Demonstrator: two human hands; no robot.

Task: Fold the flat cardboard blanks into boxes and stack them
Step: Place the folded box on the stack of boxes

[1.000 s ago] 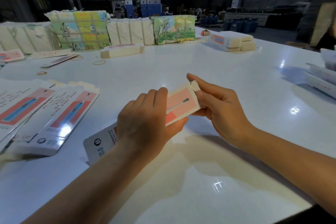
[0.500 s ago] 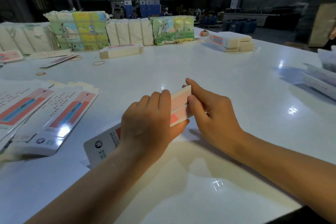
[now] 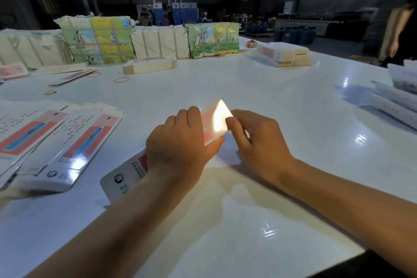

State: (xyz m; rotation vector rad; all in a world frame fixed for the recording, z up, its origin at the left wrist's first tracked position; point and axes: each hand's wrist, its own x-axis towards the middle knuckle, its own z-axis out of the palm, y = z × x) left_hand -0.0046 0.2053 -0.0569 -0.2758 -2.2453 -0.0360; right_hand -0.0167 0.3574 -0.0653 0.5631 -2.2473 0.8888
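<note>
Here, left hand (image 3: pixel 178 149) clamps box (image 3: pixel 214 119) mid-length (right hand (image 3: pixel 259 142) pinches its end).

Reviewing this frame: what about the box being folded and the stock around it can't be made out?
Head view only:
- Box: far end washed out by glare; whether its flap is tucked is not visible.
- Box middle: hidden behind the left hand.
- Right hand: fingertips at the box end blurred, contact unclear.
- Flat blanks: cut off by the left edge; count unknown.
- Print on them: too small to read.
</note>
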